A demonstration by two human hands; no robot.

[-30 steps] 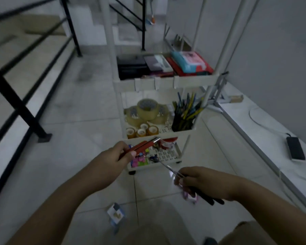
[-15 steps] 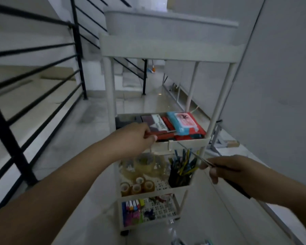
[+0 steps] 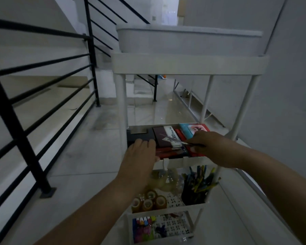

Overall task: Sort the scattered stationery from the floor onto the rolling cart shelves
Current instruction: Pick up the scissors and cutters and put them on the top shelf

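Nearest, at 6 o'clock: bottom cart shelf (image 3: 173, 225) with perforated floor, bright markers (image 3: 142, 225) packed at its left end.

Just above, next shelf (image 3: 175, 206): four small tape rolls (image 3: 149, 202) clustered front left, larger clear tape rolls (image 3: 163, 179) behind them, dark pen cup (image 3: 193, 195) at the right crammed with pens and pencils.

Toward centre frame: left hand (image 3: 140, 157) palm down over the front left edge of the shelf holding notebooks (image 3: 173, 160), fingers fairly straight and close together, tips resting on a black book (image 3: 140, 137). Red item (image 3: 168, 152) lying flat just beside the thumb side, at 3 o'clock of that hand; touching or apart, cannot tell.

At 3 o'clock of centre: right hand (image 3: 208, 145), fingers curled round the dark handle end of thin scissors (image 3: 177, 140), metal tip pointing toward 10 o'clock across a maroon writing pad (image 3: 166, 137). Scissors held just over the stacked books; contact with them unclear.

Further back on the same shelf: red and light blue packets (image 3: 194, 129) at the right.

Higher, at 12 o'clock: white upper tray (image 3: 189, 66) on the cart posts, a white tub (image 3: 187, 41) sitting on top.

At 9 o'clock: black stair railing (image 3: 34, 103). Beyond the cart: pale tiled floor (image 3: 162, 110), grey wall (image 3: 281, 85) at 2 o'clock.
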